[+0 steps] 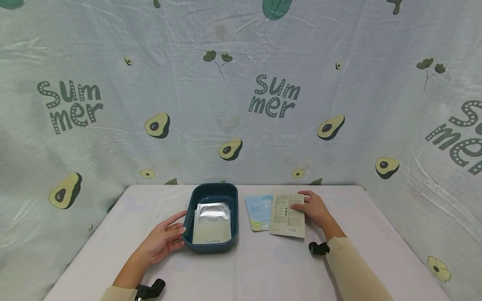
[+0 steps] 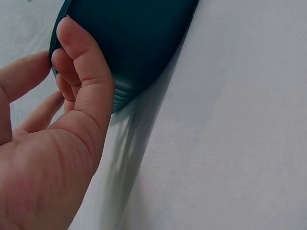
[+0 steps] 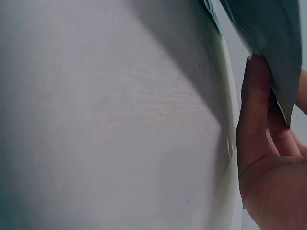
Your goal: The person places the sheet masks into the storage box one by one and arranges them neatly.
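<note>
A dark blue plastic basket (image 1: 212, 247) stands on the table, with silver-and-cream flat packets (image 1: 212, 225) lying inside. My left hand (image 1: 165, 241) holds the basket's left side; the left wrist view shows the thumb at the rim and curled fingers (image 2: 91, 72) against the outer wall. To the right, my right hand (image 1: 314, 207) pinches the right edge of a cream printed packet (image 1: 287, 217), thumb on top and fingers beneath. That packet looks lifted at this edge in the right wrist view. A light blue packet (image 1: 259, 212) lies partly under it.
The white-covered table (image 1: 260, 271) ends at a hanging cloth (image 1: 196, 104) printed with avocados, which also runs along both sides. A black wrist camera (image 1: 150, 289) is worn on the left wrist, another black camera (image 1: 319, 248) on the right.
</note>
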`<action>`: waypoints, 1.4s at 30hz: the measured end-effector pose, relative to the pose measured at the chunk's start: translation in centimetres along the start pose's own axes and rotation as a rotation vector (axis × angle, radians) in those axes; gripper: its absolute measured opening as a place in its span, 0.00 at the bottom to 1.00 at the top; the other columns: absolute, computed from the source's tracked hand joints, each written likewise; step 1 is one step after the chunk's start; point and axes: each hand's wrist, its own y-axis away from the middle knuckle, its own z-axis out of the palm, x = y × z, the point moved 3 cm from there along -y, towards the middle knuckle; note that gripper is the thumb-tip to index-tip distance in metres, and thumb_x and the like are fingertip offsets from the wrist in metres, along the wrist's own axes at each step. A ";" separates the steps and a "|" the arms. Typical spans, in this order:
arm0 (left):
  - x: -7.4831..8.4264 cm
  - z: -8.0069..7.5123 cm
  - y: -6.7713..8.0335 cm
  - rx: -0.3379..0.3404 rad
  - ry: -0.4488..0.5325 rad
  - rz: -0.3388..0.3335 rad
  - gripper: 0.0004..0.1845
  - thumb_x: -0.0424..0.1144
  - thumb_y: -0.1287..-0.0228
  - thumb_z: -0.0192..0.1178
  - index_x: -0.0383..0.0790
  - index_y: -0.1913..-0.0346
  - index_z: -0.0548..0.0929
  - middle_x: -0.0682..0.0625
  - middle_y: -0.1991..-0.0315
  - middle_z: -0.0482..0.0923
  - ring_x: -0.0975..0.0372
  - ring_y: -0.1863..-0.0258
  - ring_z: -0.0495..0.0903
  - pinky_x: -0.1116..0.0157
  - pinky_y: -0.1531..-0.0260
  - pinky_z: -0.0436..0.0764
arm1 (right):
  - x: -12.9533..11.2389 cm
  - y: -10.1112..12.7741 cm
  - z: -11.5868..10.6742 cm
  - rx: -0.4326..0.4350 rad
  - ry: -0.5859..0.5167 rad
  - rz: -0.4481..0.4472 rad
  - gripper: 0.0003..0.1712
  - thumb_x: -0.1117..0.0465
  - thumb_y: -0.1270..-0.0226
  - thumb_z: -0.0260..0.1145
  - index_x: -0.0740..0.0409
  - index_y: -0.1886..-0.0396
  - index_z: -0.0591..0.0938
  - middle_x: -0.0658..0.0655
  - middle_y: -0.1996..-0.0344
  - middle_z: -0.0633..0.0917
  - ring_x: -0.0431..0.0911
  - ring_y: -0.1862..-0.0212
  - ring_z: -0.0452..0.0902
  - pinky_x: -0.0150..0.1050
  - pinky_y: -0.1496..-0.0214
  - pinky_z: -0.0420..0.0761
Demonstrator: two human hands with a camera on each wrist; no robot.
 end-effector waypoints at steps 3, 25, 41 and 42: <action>-0.1 0.0 0.0 0.002 -0.001 0.002 0.42 0.31 0.24 0.56 0.41 0.17 0.44 0.55 0.54 0.82 0.65 0.62 0.84 0.68 0.60 0.86 | 0.1 0.3 -0.1 -0.003 -0.037 -0.007 0.45 0.65 0.37 0.75 0.61 0.24 0.62 0.69 0.36 0.79 0.47 0.53 0.85 0.37 0.55 0.85; 0.0 0.1 0.0 0.001 -0.015 0.010 0.42 0.31 0.24 0.56 0.40 0.17 0.43 0.55 0.54 0.81 0.65 0.63 0.83 0.68 0.60 0.86 | -1.1 3.2 1.3 -0.065 -0.124 -0.005 0.45 0.65 0.37 0.75 0.58 0.25 0.62 0.66 0.43 0.84 0.49 0.56 0.88 0.44 0.57 0.89; 0.2 0.1 0.1 0.005 -0.024 0.007 0.42 0.31 0.24 0.56 0.40 0.17 0.44 0.54 0.53 0.81 0.65 0.62 0.83 0.68 0.60 0.86 | -1.9 5.3 3.9 -0.122 -0.226 -0.030 0.40 0.67 0.37 0.74 0.56 0.28 0.65 0.62 0.47 0.87 0.51 0.57 0.89 0.46 0.60 0.89; 0.2 0.1 0.1 0.005 -0.022 0.006 0.42 0.31 0.24 0.56 0.40 0.17 0.44 0.54 0.53 0.81 0.65 0.62 0.83 0.68 0.60 0.86 | -1.9 5.5 4.1 -0.122 -0.228 -0.029 0.40 0.67 0.37 0.74 0.56 0.28 0.65 0.63 0.47 0.87 0.51 0.57 0.89 0.46 0.60 0.89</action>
